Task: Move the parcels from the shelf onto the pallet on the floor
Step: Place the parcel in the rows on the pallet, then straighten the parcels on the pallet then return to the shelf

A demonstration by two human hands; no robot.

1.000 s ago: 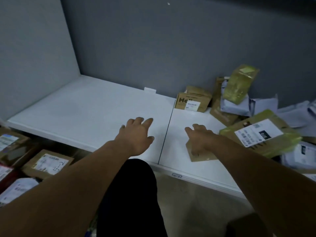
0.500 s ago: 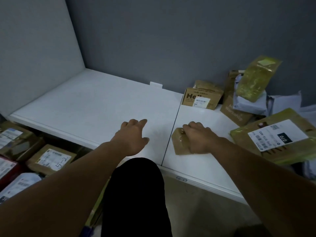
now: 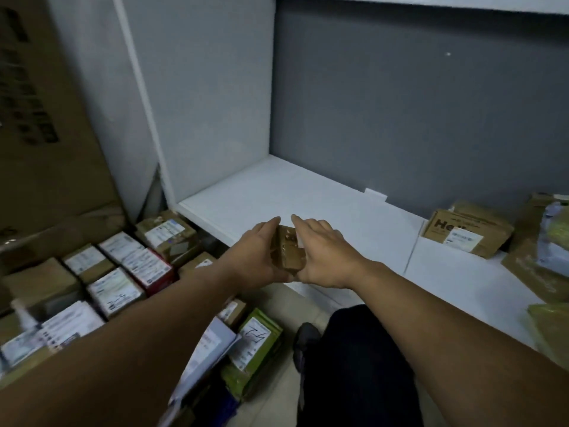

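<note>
parcel [image 3: 288,249]: small and brown, lifted clear of the shelf board and held in the air just over its front left edge, sandwiched between the two hands.
left grip [image 3: 260,257]: fingers straight and pointing away from the person, palm flat against the parcel's left side. Nothing curls round it that I can see, and the thumb is out of my sight below.
right grip [image 3: 323,257]: the mirror of it, with fingers straight and the palm pressed on the right side. To my eye the two palms push toward each other because so small a parcel needs no clutch, and the squeeze keeps it level.
shelf [image 3: 308,192]: a white board. What is left on it lies toward the right end.
Hello box [image 3: 462,232]: a brown carton against the back wall, well apart from the hands and not yet moved.
mailers [image 3: 551,232]: grey and brown bags heaped beyond the box at the far right, also waiting.
stack [image 3: 123,272]: labelled boxes packed side by side low on the left, labels up. I take this for the pallet load, though the pallet itself is hidden.
green packs [image 3: 255,343]: on the floor near the person's leg, beside some white envelopes.
step: carrying, I judge — the parcel is likely bound down and left to the stack.
progress: well along but unfinished, since several parcels sit on the shelf.
risk: pressure alone holds the parcel — if either palm eases, it drops.
</note>
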